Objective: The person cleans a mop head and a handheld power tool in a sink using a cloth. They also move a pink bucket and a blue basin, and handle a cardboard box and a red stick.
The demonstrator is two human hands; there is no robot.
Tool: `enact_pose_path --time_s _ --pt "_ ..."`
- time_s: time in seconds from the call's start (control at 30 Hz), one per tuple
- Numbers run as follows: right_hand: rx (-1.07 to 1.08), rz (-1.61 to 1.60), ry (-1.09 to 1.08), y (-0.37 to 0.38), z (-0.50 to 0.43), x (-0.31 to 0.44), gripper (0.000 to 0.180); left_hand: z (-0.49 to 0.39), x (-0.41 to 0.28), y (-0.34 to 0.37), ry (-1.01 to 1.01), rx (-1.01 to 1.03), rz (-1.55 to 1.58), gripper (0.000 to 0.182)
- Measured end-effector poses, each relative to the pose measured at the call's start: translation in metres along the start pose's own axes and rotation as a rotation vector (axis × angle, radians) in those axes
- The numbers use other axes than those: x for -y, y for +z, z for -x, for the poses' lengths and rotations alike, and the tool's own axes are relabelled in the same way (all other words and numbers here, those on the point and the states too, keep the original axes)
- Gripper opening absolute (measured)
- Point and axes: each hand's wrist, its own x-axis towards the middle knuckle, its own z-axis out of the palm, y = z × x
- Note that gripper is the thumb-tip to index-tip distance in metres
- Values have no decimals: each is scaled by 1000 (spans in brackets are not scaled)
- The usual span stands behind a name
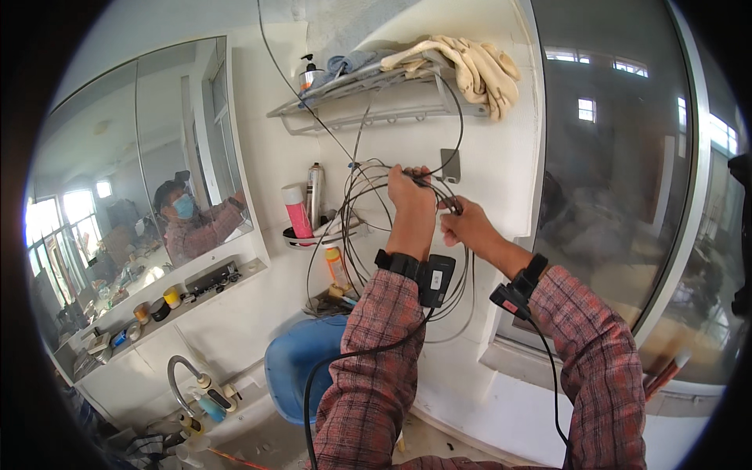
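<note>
A loose coil of thin dark cable (348, 235) hangs in front of the white wall. My left hand (410, 191) is closed around the upper part of its loops. Lower and to the right, my right hand (470, 226) pinches the bundled strands between thumb and fingers. One strand rises from the coil past the shelf towards the top left. Another bends up on the right to the metal rack shelf (358, 97). Behind the hands, a grey wall plate (450, 165) is partly crossed by cable. Both wrists carry strapped black devices with wires.
Cream gloves (479, 70) drape over the rack. Left of the coil, a corner shelf (294, 239) holds a pink spray can (298, 214) and a silver can (315, 188). Below are a blue plastic basin (302, 364) and a faucet (205, 385). A mirror cabinet (100, 147) and glass panel (611, 176) flank the wall.
</note>
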Motion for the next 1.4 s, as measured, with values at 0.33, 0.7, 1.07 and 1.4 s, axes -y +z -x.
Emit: enact_pose_path --time_s 0.33,0.7,1.07,1.4 --pt "-61 58 -63 -35 -22 3 23 -13 13 9 -58 84 -67 23" --pt "91 -308 20 -27 -25 -3 22 -26 20 3 -51 177 46 21" --pt "-370 140 -95 -46 -42 -7 20 9 -42 -8 125 319 -1564 41" --pt "-494 655 -62 -50 -49 -18 28 -22 -18 -38 872 584 -1960 55"
